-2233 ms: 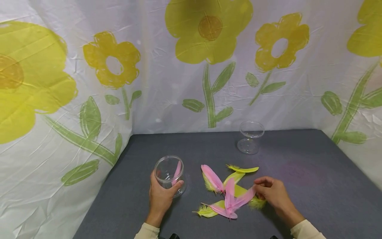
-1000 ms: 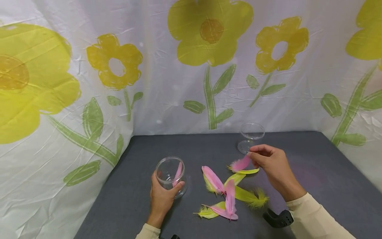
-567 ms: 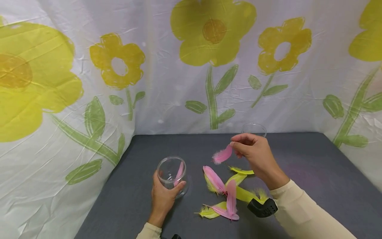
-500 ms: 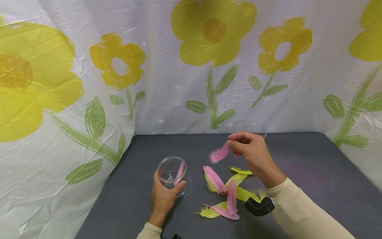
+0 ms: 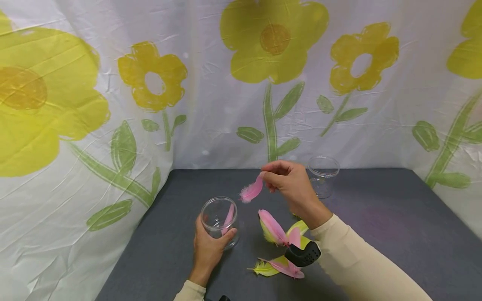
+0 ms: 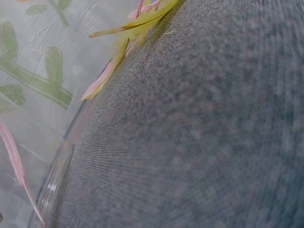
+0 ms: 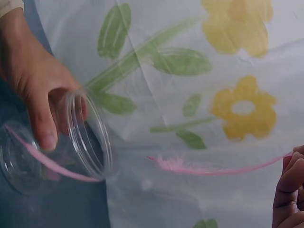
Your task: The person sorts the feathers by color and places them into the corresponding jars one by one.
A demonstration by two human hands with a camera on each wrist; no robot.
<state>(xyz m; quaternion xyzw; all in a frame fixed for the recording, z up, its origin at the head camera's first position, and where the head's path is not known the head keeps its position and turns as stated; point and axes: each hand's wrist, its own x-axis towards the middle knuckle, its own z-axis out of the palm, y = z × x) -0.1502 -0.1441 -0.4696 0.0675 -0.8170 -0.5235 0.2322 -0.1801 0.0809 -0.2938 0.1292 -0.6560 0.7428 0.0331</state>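
My left hand (image 5: pixel 211 246) grips a clear plastic cup (image 5: pixel 218 213) that stands on the dark table. One pink feather (image 5: pixel 228 218) leans inside that cup. My right hand (image 5: pixel 291 184) pinches another pink feather (image 5: pixel 251 190) by its tip, and its fluffy end hangs to the right of the cup's rim and a little above it. In the right wrist view this pinched feather (image 7: pixel 213 170) points at the cup's mouth (image 7: pixel 90 133), apart from it. Pink and yellow feathers (image 5: pixel 272 226) lie loose on the table, partly covered by my right wrist and its black camera.
A second clear cup (image 5: pixel 324 173) stands at the back right, behind my right hand. The dark tabletop (image 5: pixel 376 255) ends against a white curtain (image 5: pixel 211 83) with yellow flowers. My right forearm crosses over part of the feather pile.
My right hand has picked a pink feather from the pile, raised it and carried it left toward the cup. My left hand still grips the cup in place.
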